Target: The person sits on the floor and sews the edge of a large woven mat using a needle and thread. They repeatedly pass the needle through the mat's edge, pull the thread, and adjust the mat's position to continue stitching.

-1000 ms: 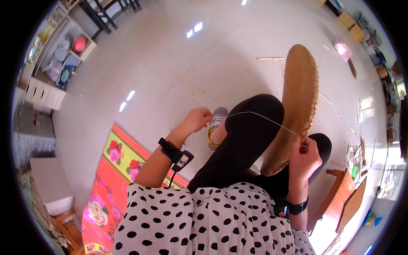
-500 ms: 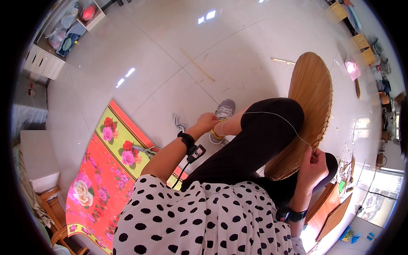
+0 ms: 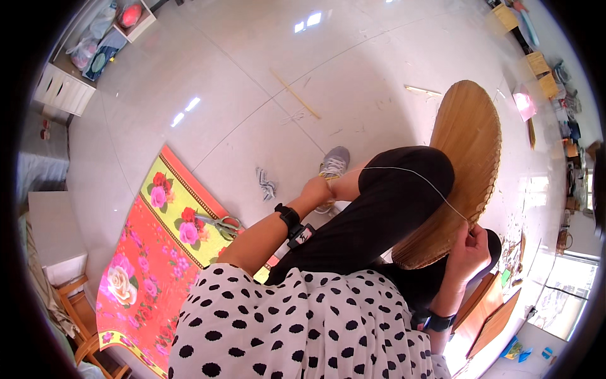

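A tan conical hat of dried leaves (image 3: 464, 136), its rim stitched, leans on edge against my bent, black-trousered knee. My right hand (image 3: 472, 252) is closed in a pinch at the hat's near right rim. From those fingers a thin white thread (image 3: 413, 172) curves over the knee and down toward the lower leg. My left hand (image 3: 317, 191) is closed beside the bare ankle, above a grey shoe (image 3: 334, 161); what its fingers hold is hidden.
Left of me lies a red and yellow flowered mat (image 3: 136, 252) with scissors (image 3: 221, 225) on it. A crumpled striped scrap (image 3: 265, 183), a thin yellow strip (image 3: 295, 95) and a pale strip (image 3: 423, 91) lie on the tiled floor. Wooden boards (image 3: 489, 316) stand at the lower right.
My left hand has shifted slightly right and down along the ankle. The hat has tilted a little to the right, and my right hand has moved slightly with it, still pinching at the rim.
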Motion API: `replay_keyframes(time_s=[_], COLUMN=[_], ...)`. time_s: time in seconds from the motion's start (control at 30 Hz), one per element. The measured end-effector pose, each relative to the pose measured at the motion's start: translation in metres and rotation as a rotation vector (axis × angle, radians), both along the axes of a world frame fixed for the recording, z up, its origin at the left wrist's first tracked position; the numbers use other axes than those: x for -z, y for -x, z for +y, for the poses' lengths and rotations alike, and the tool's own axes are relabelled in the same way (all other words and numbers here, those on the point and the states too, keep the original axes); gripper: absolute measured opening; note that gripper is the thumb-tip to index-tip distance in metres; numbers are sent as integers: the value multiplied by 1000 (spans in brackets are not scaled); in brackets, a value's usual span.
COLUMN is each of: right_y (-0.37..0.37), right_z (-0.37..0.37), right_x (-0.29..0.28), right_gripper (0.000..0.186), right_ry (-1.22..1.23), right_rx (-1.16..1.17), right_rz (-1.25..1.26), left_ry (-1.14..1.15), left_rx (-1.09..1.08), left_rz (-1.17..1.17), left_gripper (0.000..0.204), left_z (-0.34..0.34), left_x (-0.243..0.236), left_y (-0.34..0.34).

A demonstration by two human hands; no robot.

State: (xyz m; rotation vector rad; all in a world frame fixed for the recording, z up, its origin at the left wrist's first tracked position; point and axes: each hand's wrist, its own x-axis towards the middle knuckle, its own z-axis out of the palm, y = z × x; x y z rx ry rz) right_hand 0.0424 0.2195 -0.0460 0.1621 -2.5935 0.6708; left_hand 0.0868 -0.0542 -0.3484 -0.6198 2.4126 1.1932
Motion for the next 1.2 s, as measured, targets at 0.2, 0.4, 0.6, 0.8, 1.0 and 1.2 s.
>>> replay_keyframes(time_s=[0.2,0.4,0.6,0.8,1.0,1.2], right_y=[-1,2,3,1,3,6], right_z=[1,5,2,5,11,12], right_x=[0,3,1,1,5,3], right_gripper=[14,14,15,16,18,20], right_ry=[4,86,120,186,216,215], right_rx=[27,25,-18,-38,-46,-50], right_rz=[1,3,48,63,112,141], left_ry=[-635,-835,-870,-1189,-976,-915], left_rx=[-437,-516,-107,188,128,-57], left_rz=[30,349,633,692,504,321], left_gripper=[11,4,7,10,10,6], left_z=[-38,-80,-40,14,21,2], left_x=[-33,-152,-300,-378,-332,-298], left_y=[6,28,58,73,88,83])
